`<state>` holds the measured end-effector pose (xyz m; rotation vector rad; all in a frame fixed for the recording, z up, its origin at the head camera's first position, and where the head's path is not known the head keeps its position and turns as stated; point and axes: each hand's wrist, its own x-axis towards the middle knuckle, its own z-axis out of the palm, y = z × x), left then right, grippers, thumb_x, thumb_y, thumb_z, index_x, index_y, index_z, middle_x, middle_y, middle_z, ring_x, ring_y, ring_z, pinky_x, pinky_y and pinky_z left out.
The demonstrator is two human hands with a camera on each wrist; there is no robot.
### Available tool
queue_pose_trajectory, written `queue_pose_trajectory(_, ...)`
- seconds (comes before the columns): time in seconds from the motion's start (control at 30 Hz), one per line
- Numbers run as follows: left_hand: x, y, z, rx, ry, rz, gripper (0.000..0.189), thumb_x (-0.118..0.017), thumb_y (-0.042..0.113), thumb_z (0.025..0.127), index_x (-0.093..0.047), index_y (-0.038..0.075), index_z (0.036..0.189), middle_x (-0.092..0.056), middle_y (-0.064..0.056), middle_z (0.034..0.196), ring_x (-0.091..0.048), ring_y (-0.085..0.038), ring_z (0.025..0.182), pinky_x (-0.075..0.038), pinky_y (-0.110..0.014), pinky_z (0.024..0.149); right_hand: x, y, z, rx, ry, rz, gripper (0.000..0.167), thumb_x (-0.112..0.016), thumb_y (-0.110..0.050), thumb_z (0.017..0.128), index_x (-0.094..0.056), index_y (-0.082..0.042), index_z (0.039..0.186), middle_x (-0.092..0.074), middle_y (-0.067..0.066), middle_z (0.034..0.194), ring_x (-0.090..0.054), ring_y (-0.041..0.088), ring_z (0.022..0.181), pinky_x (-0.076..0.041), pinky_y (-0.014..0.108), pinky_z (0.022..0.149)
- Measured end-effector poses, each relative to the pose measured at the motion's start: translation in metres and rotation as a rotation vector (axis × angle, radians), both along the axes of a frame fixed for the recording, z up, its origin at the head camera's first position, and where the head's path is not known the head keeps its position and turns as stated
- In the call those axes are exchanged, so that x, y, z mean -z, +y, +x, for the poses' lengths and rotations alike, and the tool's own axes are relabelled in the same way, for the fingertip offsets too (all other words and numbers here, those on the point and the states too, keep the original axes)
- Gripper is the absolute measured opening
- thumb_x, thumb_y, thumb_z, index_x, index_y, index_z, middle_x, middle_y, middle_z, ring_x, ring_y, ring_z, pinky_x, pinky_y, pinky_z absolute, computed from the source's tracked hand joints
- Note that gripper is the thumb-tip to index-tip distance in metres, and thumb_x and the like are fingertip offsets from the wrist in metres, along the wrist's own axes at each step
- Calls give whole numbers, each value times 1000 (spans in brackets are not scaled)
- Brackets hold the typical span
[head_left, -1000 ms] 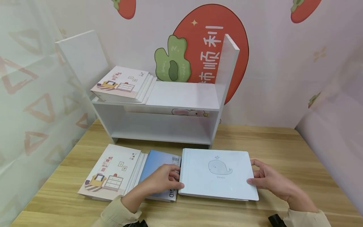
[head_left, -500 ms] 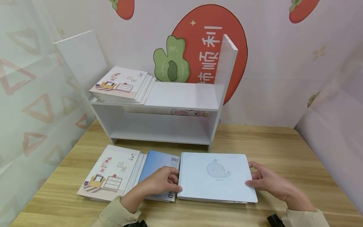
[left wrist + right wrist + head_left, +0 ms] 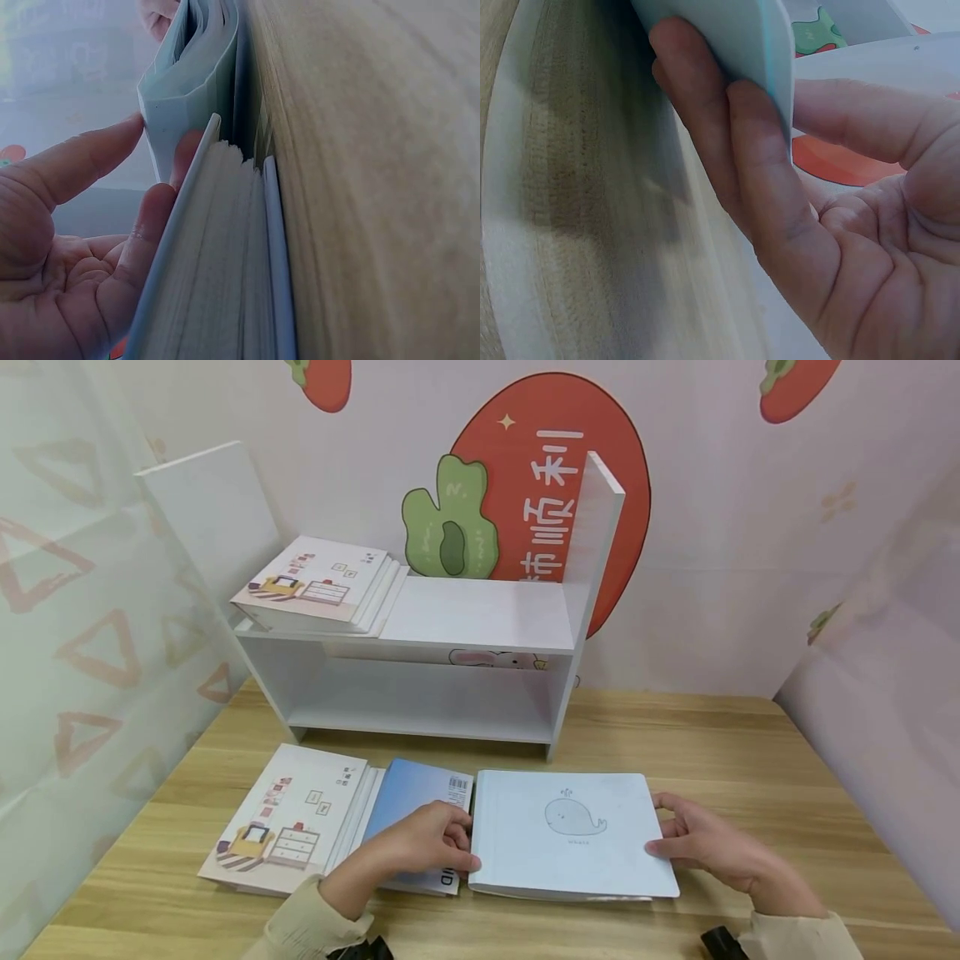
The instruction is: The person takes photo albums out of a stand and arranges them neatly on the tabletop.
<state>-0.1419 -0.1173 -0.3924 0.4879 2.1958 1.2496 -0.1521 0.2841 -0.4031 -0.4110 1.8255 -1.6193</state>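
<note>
A pale blue album (image 3: 525,852) with a whale drawing on its cover lies at the front middle of the table. My right hand (image 3: 701,843) pinches its right edge, thumb on top; in the right wrist view, fingers (image 3: 761,135) reach under the cover. My left hand (image 3: 431,839) holds the album's spine side, its thumb (image 3: 112,154) at the spine's upper edge. The other left fingers curl down at the spine, over a blue book (image 3: 412,793) lying close beside the album. In the left wrist view the album's pages show end-on, curved between its covers.
A white two-tier shelf (image 3: 420,735) stands behind, with a stack of books (image 3: 311,581) on its upper board at the left. Another stack of books (image 3: 288,818) lies on the table (image 3: 697,735) left of the blue book. Patterned curtains (image 3: 750,527) surround the table.
The album has come lower and a little toward me, its far edge moving most. Both hands keep their hold, and the books and shelf stay put.
</note>
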Motion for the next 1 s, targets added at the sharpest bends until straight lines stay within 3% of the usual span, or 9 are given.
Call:
queue_pose_trajectory(0.3, -2, 4, -2, 24, 34, -44, 62, -76, 12, 87, -48, -17, 135, -72, -3, 78, -69, -16, 74, -53, -35, 82, 0, -4, 0, 41, -23, 59, 58, -61, -1, 95, -21, 15, 133, -71, 17, 106, -73, 24, 92, -60, 36, 78)
queue_pose_trajectory(0.5, -5, 7, -2, 16, 42, -71, 63, -77, 11, 86, -48, -16, 135, -72, -3, 79, -69, -16, 72, -55, -41, 88, -3, -5, 0, 44, -5, 124, 59, -63, -3, 94, -21, 15, 131, -72, 16, 100, -73, 23, 88, -60, 33, 76)
queue_pose_trajectory(0.7, -5, 8, 0, 11, 80, -93, 61, -79, 11, 84, -51, -16, 132, -72, -2, 78, -69, -14, 73, -55, -40, 85, 2, -5, 1, 70, 10, 207, 58, -65, -2, 93, -24, 15, 130, -71, 14, 94, -71, 22, 84, -59, 31, 72)
queue_pose_trajectory(1.0, -3, 11, -1, 19, 90, -96, 59, -77, 12, 86, -52, -15, 132, -71, -2, 77, -67, -14, 71, -55, -41, 82, 6, -7, 2, 73, 112, 342, 56, -71, -6, 89, -35, 16, 126, -61, 4, 75, -54, 10, 65, -47, 22, 60)
